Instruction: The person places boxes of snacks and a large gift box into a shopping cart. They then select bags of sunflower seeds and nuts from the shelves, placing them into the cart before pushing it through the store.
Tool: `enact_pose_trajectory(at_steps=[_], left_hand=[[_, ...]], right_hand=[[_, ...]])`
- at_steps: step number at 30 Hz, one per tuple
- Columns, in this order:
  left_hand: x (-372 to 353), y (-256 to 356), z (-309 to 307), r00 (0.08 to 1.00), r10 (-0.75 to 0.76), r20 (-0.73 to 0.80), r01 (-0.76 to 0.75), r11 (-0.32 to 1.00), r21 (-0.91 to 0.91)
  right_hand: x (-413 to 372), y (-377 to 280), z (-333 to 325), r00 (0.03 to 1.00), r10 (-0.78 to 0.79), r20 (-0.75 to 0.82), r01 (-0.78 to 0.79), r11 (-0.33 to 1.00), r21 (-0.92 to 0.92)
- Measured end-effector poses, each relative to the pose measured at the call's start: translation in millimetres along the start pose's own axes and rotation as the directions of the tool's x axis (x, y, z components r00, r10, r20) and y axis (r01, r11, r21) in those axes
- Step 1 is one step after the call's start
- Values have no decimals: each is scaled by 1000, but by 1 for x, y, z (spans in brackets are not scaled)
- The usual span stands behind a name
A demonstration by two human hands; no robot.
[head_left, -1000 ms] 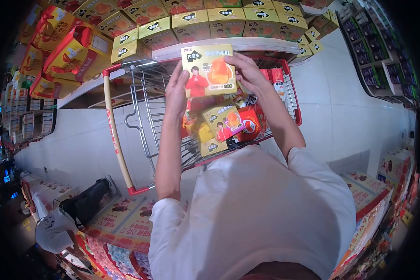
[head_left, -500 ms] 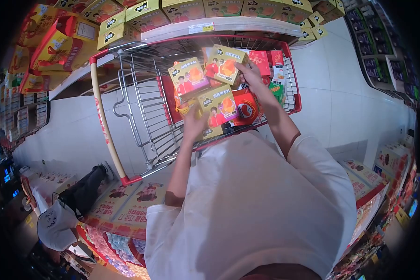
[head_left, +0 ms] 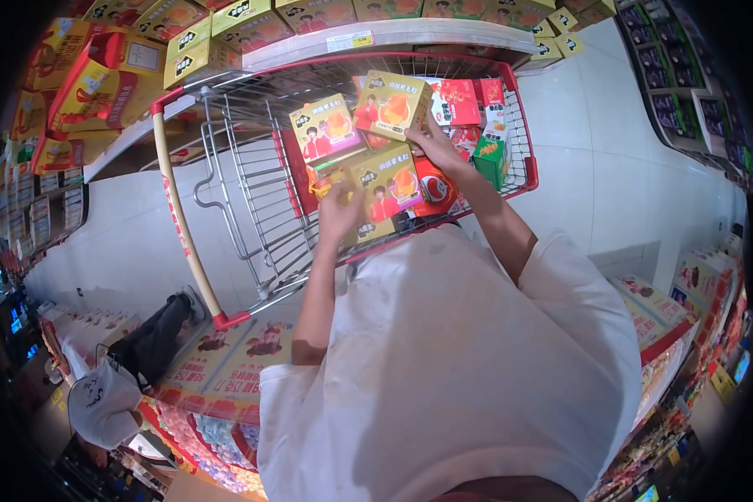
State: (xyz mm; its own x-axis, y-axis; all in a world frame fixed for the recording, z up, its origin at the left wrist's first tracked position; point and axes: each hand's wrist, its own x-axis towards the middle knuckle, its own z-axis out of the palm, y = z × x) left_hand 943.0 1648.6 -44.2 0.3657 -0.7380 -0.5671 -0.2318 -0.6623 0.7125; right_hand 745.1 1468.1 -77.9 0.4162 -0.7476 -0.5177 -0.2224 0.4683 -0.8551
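Observation:
Three gold gift boxes printed with a red-clad figure and an orange dish lie on top of the load in a shopping cart. My right hand is closed at the lower right corner of the upper gold box, its thumb near the top face. My left hand, slightly blurred, holds the left edge of the lower gold box, with the thumb toward its top and the fingers down its side. Between and left of these two sits another gold box. A yellow packet shows by my left fingers.
Red cartons, a green box and a round-logo red pack fill the cart's right end. A shelf of gold boxes runs along its far side. Behind me stand stacked cartons; a person is at lower left.
The cart and boxes sit slightly further up and left in view. My right hand has slid down the upper box's side; the lower box has shifted a little right relative to the others.

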Motion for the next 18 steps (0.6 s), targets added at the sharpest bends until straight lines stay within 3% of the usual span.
enact_pose_trajectory(at_steps=[1, 2, 5, 6, 9, 10, 12, 13, 15, 18], left_hand=[[-1, 4, -3, 996, -73, 52, 71, 997, 39], [-3, -1, -2, 1000, 22, 6, -22, 998, 50], [-8, -32, 12, 952, 261, -161, -257, 965, 45], [-8, -45, 20, 923, 301, -239, -307, 952, 10], [-23, -44, 31, 858, 332, -391, -384, 922, -59], [-27, -41, 32, 842, 329, -427, -397, 915, -77], [-26, -51, 35, 807, 393, -441, -424, 905, 31], [-25, -56, 36, 788, 425, -445, -435, 896, 85], [-28, -70, 33, 893, 262, -367, -261, 964, 52], [-28, -75, 18, 980, 34, -198, -42, 998, -37]], right_hand=[[-4, 3, -4, 999, 17, 52, -18, 1000, 2], [1, 18, 0, 997, -80, -25, 78, 995, -55], [-20, 27, -2, 968, -234, 87, 249, 885, -394], [-18, 51, -1, 839, -529, 128, 500, 658, -562], [-57, 56, 20, 907, -356, 223, 420, 751, -509], [-71, 54, 28, 939, -293, 180, 344, 825, -449], [-92, 49, 39, 982, -151, 110, 178, 934, -310], [-92, 49, 37, 992, -44, 119, 82, 937, -339], [-94, 50, 29, 977, 171, 129, -107, 911, -397], [-63, 80, 10, 957, 140, 254, 50, 783, -620]])
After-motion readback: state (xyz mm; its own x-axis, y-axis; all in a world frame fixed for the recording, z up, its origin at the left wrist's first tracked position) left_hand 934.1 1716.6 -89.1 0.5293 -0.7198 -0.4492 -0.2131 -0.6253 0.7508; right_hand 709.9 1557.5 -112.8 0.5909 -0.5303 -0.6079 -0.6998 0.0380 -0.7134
